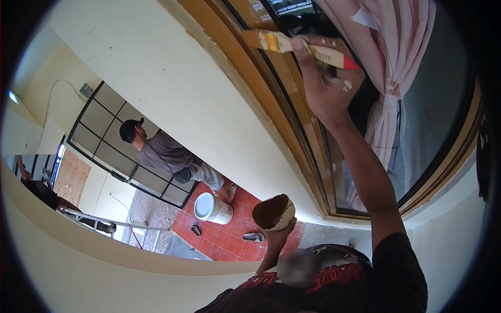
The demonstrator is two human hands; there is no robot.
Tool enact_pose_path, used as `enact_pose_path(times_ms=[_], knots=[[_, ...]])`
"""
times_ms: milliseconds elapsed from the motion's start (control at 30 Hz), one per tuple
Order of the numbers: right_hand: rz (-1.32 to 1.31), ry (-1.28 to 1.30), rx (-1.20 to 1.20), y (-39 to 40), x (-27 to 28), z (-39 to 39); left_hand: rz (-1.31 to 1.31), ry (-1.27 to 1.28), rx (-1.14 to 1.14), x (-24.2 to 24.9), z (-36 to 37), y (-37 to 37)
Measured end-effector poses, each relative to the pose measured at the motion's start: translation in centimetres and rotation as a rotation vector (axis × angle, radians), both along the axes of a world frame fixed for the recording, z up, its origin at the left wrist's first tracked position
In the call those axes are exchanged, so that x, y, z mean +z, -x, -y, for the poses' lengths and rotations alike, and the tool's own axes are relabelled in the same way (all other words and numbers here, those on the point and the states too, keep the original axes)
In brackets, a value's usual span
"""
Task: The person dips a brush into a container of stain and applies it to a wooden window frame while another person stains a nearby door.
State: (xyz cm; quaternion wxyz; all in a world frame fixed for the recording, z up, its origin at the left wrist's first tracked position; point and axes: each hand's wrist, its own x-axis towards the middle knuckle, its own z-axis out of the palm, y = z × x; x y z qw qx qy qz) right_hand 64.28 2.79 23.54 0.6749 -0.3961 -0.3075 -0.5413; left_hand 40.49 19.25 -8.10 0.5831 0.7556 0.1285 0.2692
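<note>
Step in hand: brushing brown paint onto the wooden window frame (292, 130), by the look of it.
Right hand: the right hand (326, 78) is closed around the red-tipped handle of the paintbrush (292, 46), raised overhead.
Brush and frame: the bristles lie against the frame's upper stretch, just left of the hand.
Left hand: the left hand (279, 229) cups a small paint bowl (273, 212) from beneath, well below the brush.
Doing it well: long strokes along the grain, a lightly loaded brush, keeping clear of the cream wall (172, 88) and the pink curtain (391, 62).
Nearby: another person (167, 154) crouches by a white bucket (211, 207) on the red floor tiles.
</note>
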Motion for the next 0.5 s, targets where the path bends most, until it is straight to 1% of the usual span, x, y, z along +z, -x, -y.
enact_pose_path(times_ms=[33,100,167,233,300,367,433,500], knots=[[-0.006,-0.002,-0.005,-0.1,0.2,-0.4,0.009,0.014,0.01,-0.3,-0.2,0.1],[0.032,0.073,0.002,-0.4,-0.2,-0.9,0.003,0.013,0.006,0.1,0.0,0.2],[0.021,0.112,-0.043,0.5,-1.9,-0.9,0.003,0.017,0.007,-0.1,-0.2,0.2],[-0.065,0.151,-0.049,1.7,-3.5,-0.7,-0.021,-0.021,0.013,-1.1,-0.6,0.2],[-0.052,0.147,-0.049,1.8,-4.3,-0.2,-0.018,-0.004,0.016,-1.4,-0.5,0.3],[-0.139,0.087,0.021,2.0,-4.2,0.4,-0.019,0.005,0.013,-1.2,-0.3,0.2],[-0.1,0.067,0.009,1.8,-3.3,0.4,0.075,-0.004,0.05,-0.6,0.3,-0.1],[-0.058,0.078,-0.056,1.9,-2.6,0.3,0.091,-0.022,0.052,0.1,0.7,-0.3]])
